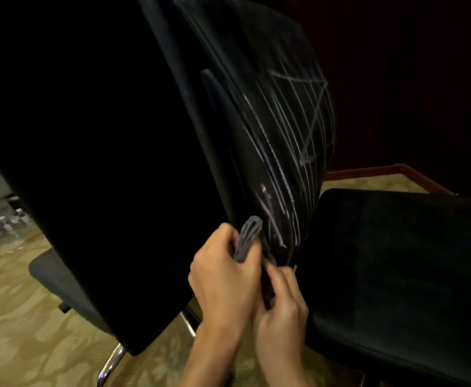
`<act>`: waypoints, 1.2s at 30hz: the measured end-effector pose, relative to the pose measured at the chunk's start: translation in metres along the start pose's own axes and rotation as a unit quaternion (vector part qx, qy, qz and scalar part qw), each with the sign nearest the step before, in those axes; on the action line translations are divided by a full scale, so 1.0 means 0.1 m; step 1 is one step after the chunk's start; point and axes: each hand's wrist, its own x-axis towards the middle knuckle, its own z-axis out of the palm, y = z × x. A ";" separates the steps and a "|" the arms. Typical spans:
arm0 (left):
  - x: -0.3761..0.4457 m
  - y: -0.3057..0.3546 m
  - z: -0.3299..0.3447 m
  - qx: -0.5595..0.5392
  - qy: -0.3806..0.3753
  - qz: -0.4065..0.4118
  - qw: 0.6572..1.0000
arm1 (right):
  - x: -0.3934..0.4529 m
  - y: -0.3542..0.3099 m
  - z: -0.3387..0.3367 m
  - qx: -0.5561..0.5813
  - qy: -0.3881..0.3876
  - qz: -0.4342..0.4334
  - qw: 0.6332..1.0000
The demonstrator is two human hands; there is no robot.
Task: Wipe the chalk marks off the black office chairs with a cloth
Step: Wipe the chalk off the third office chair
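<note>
Gripping a folded grey cloth [247, 237], the left hand [223, 277] holds it with fingers curled round its lower part, so that the looped top fold stands just above the fingers and touches the lower edge of the black chair backrest [279, 113]. The right hand [280, 305] sits directly beside the left hand, its fingers bent and pinching the hanging part of the same cloth against the base of the backrest. Both hands are closed on the cloth.

The backrest carries white and pale pink chalk marks [290, 152]: long parallel strokes running down its length, a crossed figure near its right edge, and short pink strokes just above the cloth. The black padded seat [396, 261] of this chair lies to the right of the hands. A second black chair back [89, 135] fills the left of the view, with a chrome frame tube [111, 361] beneath it. The chairs stand on a patterned yellow-green carpet [19, 331].
</note>
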 end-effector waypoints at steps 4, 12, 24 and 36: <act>0.32 0.23 -0.08 0.001 0.051 0.017 0.999 | 0.31 -0.28 0.01 -0.001 -0.020 0.005 1.000; 1.20 0.91 -0.53 0.028 0.098 0.028 0.994 | 1.13 -1.16 0.06 0.031 -0.049 -0.018 0.998; 0.89 0.85 -0.49 -0.010 0.100 -0.068 0.993 | 0.96 -0.99 0.02 0.000 -0.031 -0.066 0.997; 1.85 1.18 -0.90 -0.024 0.138 0.003 0.990 | 1.79 -1.83 0.04 -0.009 -0.157 -0.079 0.984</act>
